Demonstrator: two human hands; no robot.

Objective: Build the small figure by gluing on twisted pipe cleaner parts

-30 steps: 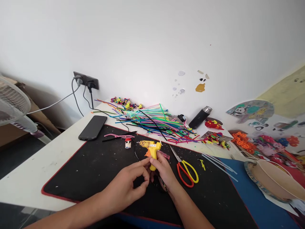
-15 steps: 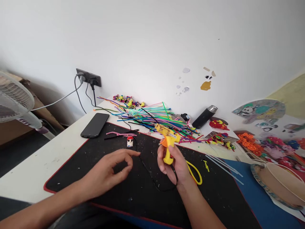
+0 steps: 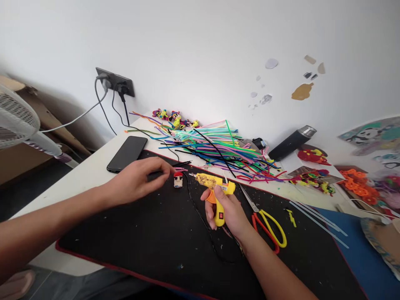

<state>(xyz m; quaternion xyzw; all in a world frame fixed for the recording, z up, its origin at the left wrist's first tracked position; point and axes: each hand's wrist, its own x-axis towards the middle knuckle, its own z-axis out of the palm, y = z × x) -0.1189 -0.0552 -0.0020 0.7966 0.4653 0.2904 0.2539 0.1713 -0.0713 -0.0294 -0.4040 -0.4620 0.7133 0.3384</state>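
My right hand (image 3: 226, 210) is wrapped round the handle of a yellow hot glue gun (image 3: 208, 180), its nozzle pointing left. The glue gun's black cord trails over the dark mat (image 3: 134, 233). A small white figure with a red top (image 3: 178, 180) stands just left of the nozzle. Beside it is my left hand (image 3: 145, 177), holding nothing, index finger stretched out and thumb apart; whether the fingertip touches the figure or the pink pipe cleaner (image 3: 180, 169) behind it, I cannot tell. Scissors (image 3: 268, 227) with red and yellow handles lie right of my right hand.
A heap of colourful pipe cleaners (image 3: 212, 143) lies along the wall, near several small finished figures (image 3: 175, 118). A phone (image 3: 127, 153) rests at the left. On the right are a black flask (image 3: 290, 143), clear glue sticks (image 3: 321, 225) and a yellow scrap (image 3: 291, 217).
My left hand has moved up and forward to the small figure. The glue gun has turned and lowered, its nozzle now toward the figure. The view has shifted, showing the scissors more fully.
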